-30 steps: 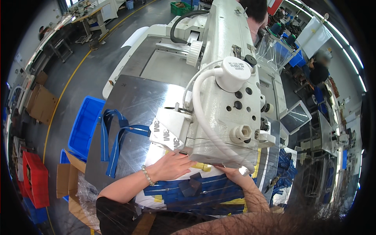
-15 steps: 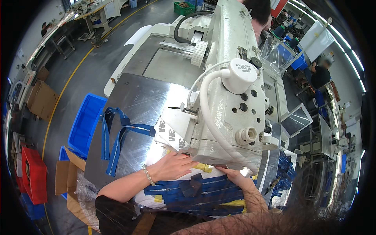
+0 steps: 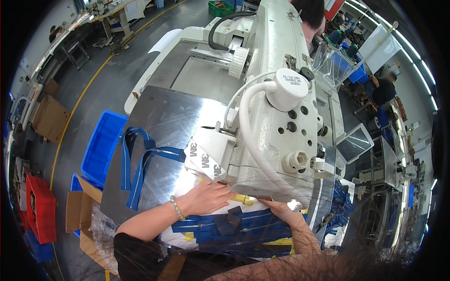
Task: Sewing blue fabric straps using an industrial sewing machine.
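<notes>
A large white sewing machine [image 3: 281,126] stands on a shiny metal table [image 3: 164,126]. Under its head lies a white, blue and yellow fabric piece [image 3: 234,229] with a dark blue patch on it. My left hand [image 3: 206,196], with a bead bracelet at the wrist, lies flat on the fabric, fingers spread toward the machine's head. My right hand [image 3: 276,208] presses the fabric just below the head; its fingertips are hidden under the machine. Blue straps [image 3: 138,164] trail from the fabric leftward across the table.
A blue plastic bin [image 3: 101,145] sits left of the table, with cardboard boxes [image 3: 79,210] and a red crate [image 3: 40,208] near it. More blue fabric [image 3: 340,206] hangs at the right. A person stands behind the machine; another person works at the far right.
Both hands stay on the fabric under the machine's head. The view has shifted slightly; nothing else visibly moved.
</notes>
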Action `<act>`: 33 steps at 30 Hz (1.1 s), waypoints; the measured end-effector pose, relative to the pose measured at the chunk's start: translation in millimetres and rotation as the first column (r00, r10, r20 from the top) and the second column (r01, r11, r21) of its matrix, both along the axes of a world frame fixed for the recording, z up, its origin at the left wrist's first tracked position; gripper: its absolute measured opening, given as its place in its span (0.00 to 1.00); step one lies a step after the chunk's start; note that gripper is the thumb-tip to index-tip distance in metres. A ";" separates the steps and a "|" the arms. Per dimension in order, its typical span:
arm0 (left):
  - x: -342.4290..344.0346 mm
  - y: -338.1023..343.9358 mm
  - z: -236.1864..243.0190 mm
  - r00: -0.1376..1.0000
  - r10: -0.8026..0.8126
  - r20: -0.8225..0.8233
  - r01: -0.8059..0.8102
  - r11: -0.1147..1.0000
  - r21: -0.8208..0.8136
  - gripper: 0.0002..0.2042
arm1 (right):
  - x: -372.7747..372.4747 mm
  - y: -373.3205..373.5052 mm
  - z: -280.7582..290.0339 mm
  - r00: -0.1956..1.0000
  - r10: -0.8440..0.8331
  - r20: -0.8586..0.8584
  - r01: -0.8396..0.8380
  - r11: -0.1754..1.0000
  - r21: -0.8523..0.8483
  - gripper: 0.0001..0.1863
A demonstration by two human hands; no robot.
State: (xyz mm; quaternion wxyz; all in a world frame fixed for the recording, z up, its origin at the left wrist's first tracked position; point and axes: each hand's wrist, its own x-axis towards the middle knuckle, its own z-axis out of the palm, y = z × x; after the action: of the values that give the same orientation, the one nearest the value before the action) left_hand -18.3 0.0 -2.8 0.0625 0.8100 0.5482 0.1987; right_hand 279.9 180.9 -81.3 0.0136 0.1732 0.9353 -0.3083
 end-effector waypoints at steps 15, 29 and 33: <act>0.0 3.1 1.1 0.996 -0.011 -0.092 0.009 1.000 -0.022 0.22 | -9.2 2.6 0.7 0.985 -0.015 -0.173 0.030 0.996 0.084 0.20; -0.2 0.8 1.1 0.992 0.012 -0.123 -0.038 0.976 -0.214 0.24 | -43.3 -16.5 74.2 0.984 0.121 -0.128 -0.079 0.954 0.291 0.17; -1.6 2.1 -2.9 0.990 0.009 -0.144 -0.026 0.993 -0.117 0.24 | -42.4 -17.5 76.1 0.981 0.122 -0.149 -0.070 0.947 0.314 0.21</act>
State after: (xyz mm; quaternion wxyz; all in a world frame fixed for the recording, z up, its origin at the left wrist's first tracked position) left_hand -19.9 2.1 -5.7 0.0693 0.8122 0.5691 0.1077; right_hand 237.4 163.4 -5.2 -0.0767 0.1010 0.9770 -0.1716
